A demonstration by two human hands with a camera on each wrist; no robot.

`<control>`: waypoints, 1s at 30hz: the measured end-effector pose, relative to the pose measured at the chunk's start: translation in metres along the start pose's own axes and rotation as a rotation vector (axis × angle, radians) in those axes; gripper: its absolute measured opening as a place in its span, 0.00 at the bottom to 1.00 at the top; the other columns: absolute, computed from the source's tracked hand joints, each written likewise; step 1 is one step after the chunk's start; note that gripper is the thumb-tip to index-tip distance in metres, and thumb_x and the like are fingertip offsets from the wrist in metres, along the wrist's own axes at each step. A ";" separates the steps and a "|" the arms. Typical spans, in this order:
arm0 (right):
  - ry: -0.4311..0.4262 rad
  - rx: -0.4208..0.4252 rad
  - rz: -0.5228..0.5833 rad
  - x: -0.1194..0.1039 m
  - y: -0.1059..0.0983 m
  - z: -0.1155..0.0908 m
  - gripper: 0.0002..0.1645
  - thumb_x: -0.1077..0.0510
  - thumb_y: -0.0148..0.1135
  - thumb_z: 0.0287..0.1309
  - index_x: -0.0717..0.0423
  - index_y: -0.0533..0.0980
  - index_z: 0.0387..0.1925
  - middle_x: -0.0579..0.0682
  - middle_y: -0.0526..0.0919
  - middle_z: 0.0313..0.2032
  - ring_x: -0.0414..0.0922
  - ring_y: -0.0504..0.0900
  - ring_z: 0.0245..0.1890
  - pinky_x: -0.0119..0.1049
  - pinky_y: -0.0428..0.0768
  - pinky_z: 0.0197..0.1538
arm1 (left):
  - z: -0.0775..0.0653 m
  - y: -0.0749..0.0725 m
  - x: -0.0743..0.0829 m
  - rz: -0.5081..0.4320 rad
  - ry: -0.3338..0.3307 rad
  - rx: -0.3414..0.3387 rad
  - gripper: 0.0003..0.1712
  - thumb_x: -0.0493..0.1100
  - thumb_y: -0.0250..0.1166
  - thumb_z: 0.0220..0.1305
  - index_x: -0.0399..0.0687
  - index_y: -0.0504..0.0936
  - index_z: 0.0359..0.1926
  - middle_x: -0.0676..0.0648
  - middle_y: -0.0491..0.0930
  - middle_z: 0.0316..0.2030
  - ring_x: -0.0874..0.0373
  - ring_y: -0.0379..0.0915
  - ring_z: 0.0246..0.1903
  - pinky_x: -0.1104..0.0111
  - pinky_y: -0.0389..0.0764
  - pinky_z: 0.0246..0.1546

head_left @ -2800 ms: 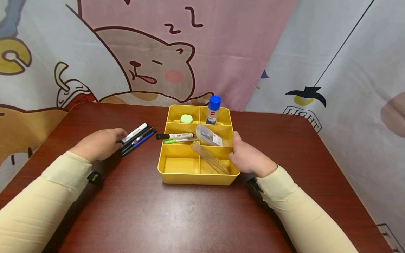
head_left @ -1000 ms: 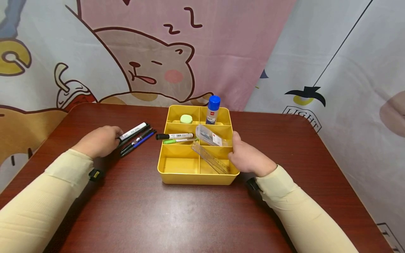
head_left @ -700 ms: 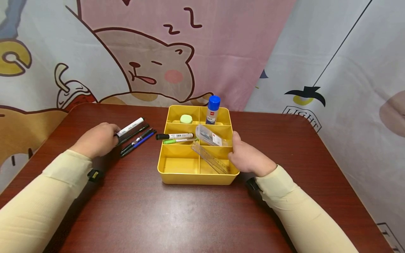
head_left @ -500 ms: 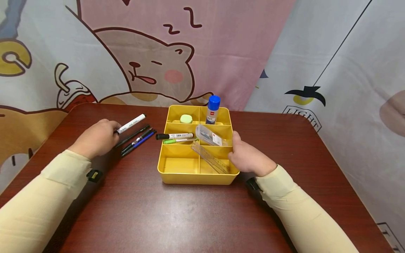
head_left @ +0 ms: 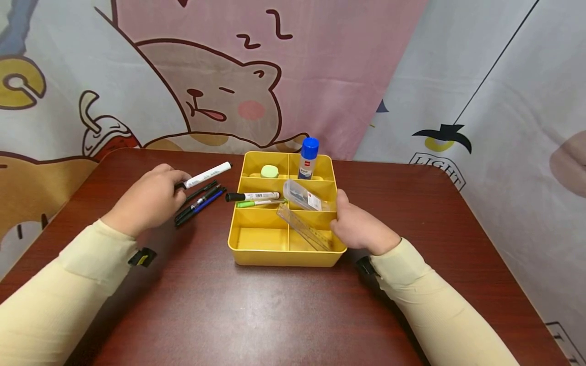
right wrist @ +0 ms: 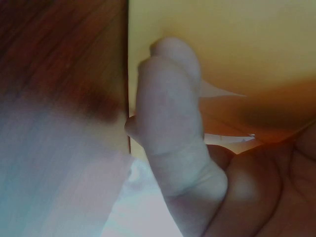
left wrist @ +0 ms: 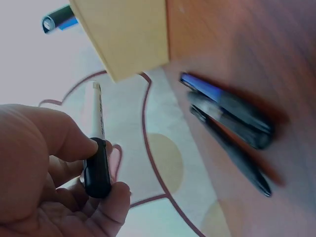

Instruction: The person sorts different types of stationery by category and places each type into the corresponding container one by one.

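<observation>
My left hand (head_left: 148,201) pinches a white marker (head_left: 209,175) by its black cap between thumb and fingers, with the white barrel pointing toward the box. In the left wrist view the cap (left wrist: 97,170) sits between thumb and fingertips. Just beneath, several dark and blue pens (head_left: 201,204) lie together on the table. My right hand (head_left: 363,226) grips the right wall of the yellow divided organizer box (head_left: 286,258), its thumb side lapping over the rim. Fingers (right wrist: 170,103) lie against the yellow wall in the right wrist view.
A black-capped marker (head_left: 256,196) and a green pen (head_left: 252,204) lie across the box's middle row, beside a clear plastic case (head_left: 303,195). Clear rulers (head_left: 304,229) lean in the front right compartment. A glue stick (head_left: 308,160) and a pale green item (head_left: 269,172) occupy the back.
My left hand has lifted the white marker off the pens and carried it right, toward the box. The other pens stay on the table. My right hand has kept its place.
</observation>
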State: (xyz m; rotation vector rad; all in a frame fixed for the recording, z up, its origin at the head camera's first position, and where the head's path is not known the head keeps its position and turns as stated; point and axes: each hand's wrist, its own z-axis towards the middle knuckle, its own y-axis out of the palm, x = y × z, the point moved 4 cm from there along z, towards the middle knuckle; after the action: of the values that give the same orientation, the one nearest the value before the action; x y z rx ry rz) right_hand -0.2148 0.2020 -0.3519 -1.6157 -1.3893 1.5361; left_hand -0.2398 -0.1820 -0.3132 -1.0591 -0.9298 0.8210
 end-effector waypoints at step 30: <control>0.010 0.003 0.005 -0.001 -0.001 0.000 0.37 0.59 0.48 0.57 0.63 0.42 0.63 0.63 0.76 0.42 0.47 0.76 0.34 0.47 0.76 0.45 | 0.005 -0.006 0.071 0.050 0.265 0.017 0.14 0.35 0.59 0.55 0.42 0.82 0.44 0.48 0.73 0.30 0.56 0.65 0.30 0.65 0.73 0.32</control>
State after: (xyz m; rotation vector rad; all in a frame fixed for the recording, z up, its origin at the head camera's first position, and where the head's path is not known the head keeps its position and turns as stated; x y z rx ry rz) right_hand -0.2148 0.2020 -0.3507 -1.6241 -1.3785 1.5298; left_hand -0.2165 -0.1178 -0.2908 -1.1482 -0.6741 0.7080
